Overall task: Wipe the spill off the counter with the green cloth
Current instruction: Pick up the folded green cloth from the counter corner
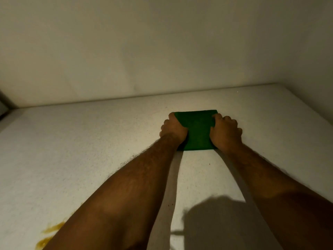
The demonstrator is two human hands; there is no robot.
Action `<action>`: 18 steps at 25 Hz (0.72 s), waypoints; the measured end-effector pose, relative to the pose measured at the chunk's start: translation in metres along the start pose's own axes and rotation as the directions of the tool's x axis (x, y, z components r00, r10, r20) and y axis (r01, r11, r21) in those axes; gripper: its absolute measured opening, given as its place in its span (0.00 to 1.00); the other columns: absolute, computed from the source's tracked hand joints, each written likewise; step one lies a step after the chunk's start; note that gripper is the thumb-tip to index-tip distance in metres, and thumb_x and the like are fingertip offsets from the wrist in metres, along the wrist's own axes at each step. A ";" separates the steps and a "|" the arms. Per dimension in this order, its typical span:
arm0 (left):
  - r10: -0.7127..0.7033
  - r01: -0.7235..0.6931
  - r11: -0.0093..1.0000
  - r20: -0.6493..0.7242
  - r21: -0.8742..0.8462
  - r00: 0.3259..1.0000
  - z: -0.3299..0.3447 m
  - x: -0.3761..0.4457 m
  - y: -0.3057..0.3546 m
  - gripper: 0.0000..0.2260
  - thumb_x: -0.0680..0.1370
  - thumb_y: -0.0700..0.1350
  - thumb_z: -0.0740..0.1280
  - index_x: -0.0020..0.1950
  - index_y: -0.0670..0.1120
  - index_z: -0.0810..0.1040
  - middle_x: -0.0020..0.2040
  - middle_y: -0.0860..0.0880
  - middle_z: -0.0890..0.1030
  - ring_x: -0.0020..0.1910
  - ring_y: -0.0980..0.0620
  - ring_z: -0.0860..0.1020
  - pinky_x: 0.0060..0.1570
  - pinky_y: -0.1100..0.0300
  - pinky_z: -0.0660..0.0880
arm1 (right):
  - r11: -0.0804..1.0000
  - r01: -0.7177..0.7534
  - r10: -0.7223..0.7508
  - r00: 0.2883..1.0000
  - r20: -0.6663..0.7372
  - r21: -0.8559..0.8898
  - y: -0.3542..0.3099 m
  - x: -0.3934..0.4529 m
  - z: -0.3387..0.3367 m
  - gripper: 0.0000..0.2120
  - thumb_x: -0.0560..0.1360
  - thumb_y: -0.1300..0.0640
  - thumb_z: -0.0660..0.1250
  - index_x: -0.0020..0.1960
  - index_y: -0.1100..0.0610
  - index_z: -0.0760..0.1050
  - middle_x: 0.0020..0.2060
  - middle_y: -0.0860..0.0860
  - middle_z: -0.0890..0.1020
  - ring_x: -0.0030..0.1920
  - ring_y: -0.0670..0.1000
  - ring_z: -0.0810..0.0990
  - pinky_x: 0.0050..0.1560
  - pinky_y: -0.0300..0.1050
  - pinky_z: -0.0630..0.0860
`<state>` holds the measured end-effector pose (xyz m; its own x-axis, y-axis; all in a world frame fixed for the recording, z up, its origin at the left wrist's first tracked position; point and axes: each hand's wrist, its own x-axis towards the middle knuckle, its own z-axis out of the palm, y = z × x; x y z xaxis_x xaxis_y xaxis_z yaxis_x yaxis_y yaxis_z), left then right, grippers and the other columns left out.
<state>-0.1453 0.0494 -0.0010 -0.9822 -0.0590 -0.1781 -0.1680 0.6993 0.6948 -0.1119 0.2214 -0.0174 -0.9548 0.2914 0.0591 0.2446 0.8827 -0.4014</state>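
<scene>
A folded green cloth [197,131] is pinched at its sides by the left hand [173,131] and right hand [225,133], far back on the bench [90,141]. The yellowish spill [47,237], apparently half-hidden under the left forearm, could be smeared by it.

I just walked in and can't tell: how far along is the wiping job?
Barely begun. Done so far: both hands have reached the green cloth, which lies flat far back on the counter. In hand: the left hand and right hand grip its two sides. Left: the yellowish spill sits unwiped at the near left edge, partly hidden by the left forearm, far from the cloth.
</scene>
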 end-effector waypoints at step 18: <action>0.204 -0.180 0.784 -0.027 -0.595 0.979 -0.094 -0.127 -0.063 0.41 0.74 0.27 0.73 0.82 0.52 0.68 0.74 0.46 0.75 0.68 0.44 0.79 0.66 0.46 0.81 | 0.760 0.091 -0.144 0.989 0.030 0.644 -0.056 -0.118 -0.029 0.38 0.75 0.71 0.70 0.83 0.59 0.65 0.80 0.56 0.67 0.76 0.56 0.70 0.70 0.40 0.66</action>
<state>-0.0178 -0.0543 0.0436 -0.9977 0.0660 -0.0140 -0.0050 0.1350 0.9908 -0.0078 0.1477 0.0245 -0.9847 0.1498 0.0887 -0.0101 0.4595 -0.8881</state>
